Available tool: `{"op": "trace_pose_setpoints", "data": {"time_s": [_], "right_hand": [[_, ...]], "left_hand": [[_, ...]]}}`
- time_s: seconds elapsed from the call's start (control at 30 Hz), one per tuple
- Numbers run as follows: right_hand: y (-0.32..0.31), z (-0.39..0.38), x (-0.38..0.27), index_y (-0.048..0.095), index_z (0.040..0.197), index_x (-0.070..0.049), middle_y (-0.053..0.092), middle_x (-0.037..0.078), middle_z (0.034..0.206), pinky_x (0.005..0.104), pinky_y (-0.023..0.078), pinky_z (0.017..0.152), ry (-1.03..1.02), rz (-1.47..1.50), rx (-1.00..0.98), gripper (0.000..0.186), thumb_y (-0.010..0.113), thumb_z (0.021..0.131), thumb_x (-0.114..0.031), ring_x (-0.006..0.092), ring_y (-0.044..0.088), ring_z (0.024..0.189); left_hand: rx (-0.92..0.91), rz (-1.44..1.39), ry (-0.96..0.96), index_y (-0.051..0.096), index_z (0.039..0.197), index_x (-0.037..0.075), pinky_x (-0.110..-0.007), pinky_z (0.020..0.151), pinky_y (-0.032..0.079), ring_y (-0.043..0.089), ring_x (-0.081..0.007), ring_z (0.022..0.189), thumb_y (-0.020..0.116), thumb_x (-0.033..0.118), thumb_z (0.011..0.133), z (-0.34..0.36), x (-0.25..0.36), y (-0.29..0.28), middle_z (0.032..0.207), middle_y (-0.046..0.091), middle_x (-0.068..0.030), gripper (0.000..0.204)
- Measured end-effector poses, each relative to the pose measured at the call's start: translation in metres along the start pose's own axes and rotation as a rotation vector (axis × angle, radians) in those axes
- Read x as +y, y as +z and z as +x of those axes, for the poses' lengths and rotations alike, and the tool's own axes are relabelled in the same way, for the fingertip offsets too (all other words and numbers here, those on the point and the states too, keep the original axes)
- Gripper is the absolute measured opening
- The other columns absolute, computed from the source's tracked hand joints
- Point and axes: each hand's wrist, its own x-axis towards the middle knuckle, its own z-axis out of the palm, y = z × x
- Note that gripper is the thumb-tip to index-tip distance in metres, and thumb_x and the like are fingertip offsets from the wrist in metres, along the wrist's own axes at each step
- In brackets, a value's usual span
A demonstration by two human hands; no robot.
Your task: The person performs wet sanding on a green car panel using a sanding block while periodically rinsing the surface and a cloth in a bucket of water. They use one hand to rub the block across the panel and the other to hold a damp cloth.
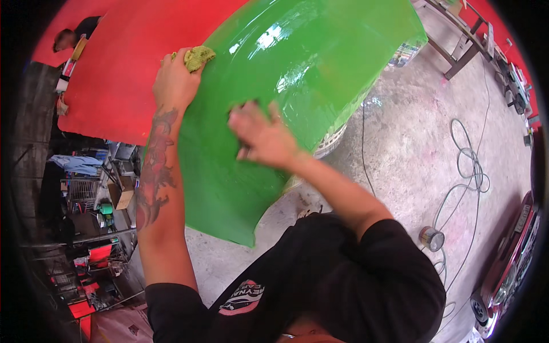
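A glossy, wet-looking green car panel [229, 188] stretches out in front of me, curving to a pointed near corner. At the panel's left edge, my left hand [174, 83] is closed around a yellow-green sponge [199, 58]. My right hand [260, 134] lies over the middle of the panel, blurred by motion. Dark edges of a flat thing [251, 104] show from under its fingers. The hand hides most of that thing, so its kind does not show.
Beyond my left arm is a red panel [120, 74], with another person [74, 34] at its far left. Cluttered shelves [86, 200] stand at left. On the concrete floor at right lie a looped hose [472, 171] and a can [431, 238]. A car [506, 268] is at the right rim.
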Motion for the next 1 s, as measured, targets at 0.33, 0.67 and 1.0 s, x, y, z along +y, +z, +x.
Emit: {"op": "trace_pose_setpoints", "data": {"time_s": [0.33, 0.67, 1.0], "right_hand": [[0.008, -0.020, -0.021, 0.022, 0.159, -0.011, 0.021, 0.012, 0.166, 0.0675, 0.009, 0.119, 0.190, -0.117, -0.069, 0.084, 0.055, 0.092, -0.049, 0.0349, 0.018, 0.154], [-0.050, -0.013, 0.116, 0.019, 0.159, -0.011, 0.018, 0.009, 0.168, 0.0700, 0.011, 0.117, 0.614, -0.282, 0.248, 0.089, 0.057, 0.091, -0.053, 0.0316, 0.018, 0.154], [0.002, -0.071, 0.047, 0.033, 0.157, -0.021, 0.031, 0.006, 0.164, 0.0670, 0.007, 0.119, -0.074, -0.099, -0.004, 0.089, 0.068, 0.082, -0.056, 0.0276, 0.021, 0.154]], "left_hand": [[0.089, 0.089, 0.199, 0.059, 0.136, 0.030, -0.049, 0.083, 0.055, 0.063, -0.0361, 0.111, 0.065, 0.067, 0.085, 0.014, 0.021, -0.004, 0.122, 0.061, -0.0139, 0.064], [0.046, 0.088, 0.257, 0.060, 0.136, 0.031, -0.049, 0.086, 0.055, 0.062, -0.0334, 0.114, 0.064, 0.072, 0.082, 0.038, 0.044, 0.002, 0.124, 0.060, -0.0122, 0.067], [-0.035, 0.078, 0.218, 0.059, 0.135, 0.028, -0.047, 0.089, 0.054, 0.061, -0.0334, 0.115, 0.064, 0.068, 0.084, 0.035, 0.035, -0.001, 0.123, 0.060, -0.0114, 0.065]]}}
